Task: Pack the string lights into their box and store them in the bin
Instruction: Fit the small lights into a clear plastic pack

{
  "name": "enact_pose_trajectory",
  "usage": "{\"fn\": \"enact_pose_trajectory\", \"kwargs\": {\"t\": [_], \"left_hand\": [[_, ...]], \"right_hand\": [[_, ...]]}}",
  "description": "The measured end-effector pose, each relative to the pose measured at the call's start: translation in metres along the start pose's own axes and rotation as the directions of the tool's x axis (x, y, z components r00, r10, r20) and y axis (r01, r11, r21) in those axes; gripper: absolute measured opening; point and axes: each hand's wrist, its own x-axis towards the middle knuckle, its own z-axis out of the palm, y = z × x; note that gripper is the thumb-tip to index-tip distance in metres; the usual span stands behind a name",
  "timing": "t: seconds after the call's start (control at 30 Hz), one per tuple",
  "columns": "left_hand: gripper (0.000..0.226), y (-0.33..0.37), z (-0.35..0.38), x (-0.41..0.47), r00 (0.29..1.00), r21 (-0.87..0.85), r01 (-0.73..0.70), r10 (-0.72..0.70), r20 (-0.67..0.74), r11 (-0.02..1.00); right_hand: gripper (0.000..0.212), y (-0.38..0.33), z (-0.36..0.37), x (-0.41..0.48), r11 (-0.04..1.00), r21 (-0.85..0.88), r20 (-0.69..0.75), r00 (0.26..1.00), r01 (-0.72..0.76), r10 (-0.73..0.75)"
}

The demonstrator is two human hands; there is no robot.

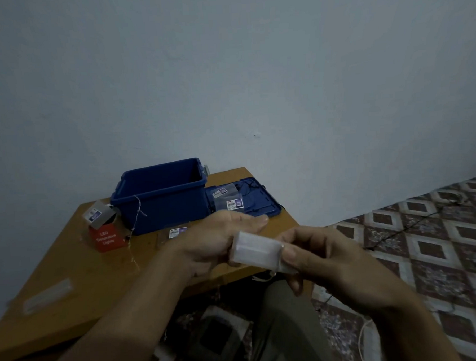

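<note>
Left hand [215, 242] and right hand [318, 259] meet in front of the blue bin [160, 195], nearer the camera, each gripping one end of a small white translucent plastic pack [255, 251]. The left hand's fingers curl around the pack's left end with the thumb stretched along the top. The right hand pinches the right end between thumb and fingertips. A short pale strand [264, 277] hangs below the pack.

The bin stands open at the far edge of an orange-brown wooden worktop [70, 272], against a pale blue wall. A thin silvery wire of the string lights [138, 213] hangs down the bin's front wall and trails onto the worktop. Just left of the bin sits the red box [106, 238], printed "LED Decorative Lights", its grey flap [98, 214] raised.

Just right of the bin, the blue lid [253, 204] lies flat, with two small clear labelled packets [234, 204] on it. A third labelled packet [176, 233] lies in front of the bin, partly hidden by the left hand. Well in front and to the left of the bin, a clear plastic strip [48, 295] rests on the worktop.

Far right of the bin, a patterned tile floor [427, 239] carries a dark cable [386, 236].
</note>
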Motion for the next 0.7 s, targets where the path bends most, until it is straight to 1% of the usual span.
{"fn": "enact_pose_trajectory", "kwargs": {"t": [0.07, 0.13, 0.2, 0.27, 0.33, 0.37, 0.47, 0.53, 0.6, 0.7], "left_hand": [[0.034, 0.014, -0.002, -0.002, 1.000, 0.134, 0.016, -0.017, 0.009, 0.991], [0.036, 0.026, -0.003, -0.005, 1.000, 0.254, 0.023, -0.021, -0.011, 0.967], [0.038, 0.035, -0.002, -0.008, 0.999, 0.364, 0.010, 0.010, -0.052, 0.931], [0.040, 0.043, 0.002, -0.014, 0.992, 0.498, -0.018, 0.078, -0.101, 0.867], [0.036, 0.048, 0.008, -0.022, 0.978, 0.621, -0.056, 0.167, -0.122, 0.782], [0.032, 0.049, 0.012, -0.025, 0.972, 0.653, -0.076, 0.202, -0.120, 0.754], [0.023, 0.042, 0.027, -0.035, 0.950, 0.655, -0.130, 0.283, -0.134, 0.745], [0.020, 0.031, 0.037, -0.040, 0.919, 0.610, -0.182, 0.354, -0.172, 0.771], [0.020, 0.019, 0.045, -0.043, 0.886, 0.528, -0.250, 0.412, -0.215, 0.812], [0.015, 0.003, 0.051, -0.040, 0.856, 0.349, -0.301, 0.413, -0.311, 0.887]], "right_hand": [[0.033, -0.003, 0.001, -0.001, 0.993, -0.114, -0.005, 0.999, -0.036, 0.035], [0.029, -0.006, 0.003, -0.002, 0.972, -0.227, -0.023, 0.998, -0.061, 0.057], [0.020, -0.009, 0.005, -0.002, 0.921, -0.384, -0.065, 0.997, -0.068, 0.046], [0.009, -0.009, 0.008, 0.000, 0.853, -0.519, -0.122, 0.993, -0.059, -0.006], [0.009, -0.006, 0.010, 0.002, 0.798, -0.601, -0.183, 0.979, -0.042, -0.086], [0.009, -0.005, 0.011, 0.004, 0.780, -0.625, -0.217, 0.968, -0.035, -0.130], [0.014, 0.000, 0.011, 0.006, 0.756, -0.655, -0.303, 0.921, -0.016, -0.243], [0.021, 0.001, 0.010, 0.007, 0.783, -0.622, -0.364, 0.891, -0.015, -0.272], [0.025, 0.002, 0.010, 0.008, 0.808, -0.589, -0.414, 0.866, -0.020, -0.281], [0.026, 0.006, 0.009, 0.011, 0.828, -0.561, -0.455, 0.841, -0.015, -0.292]]}}
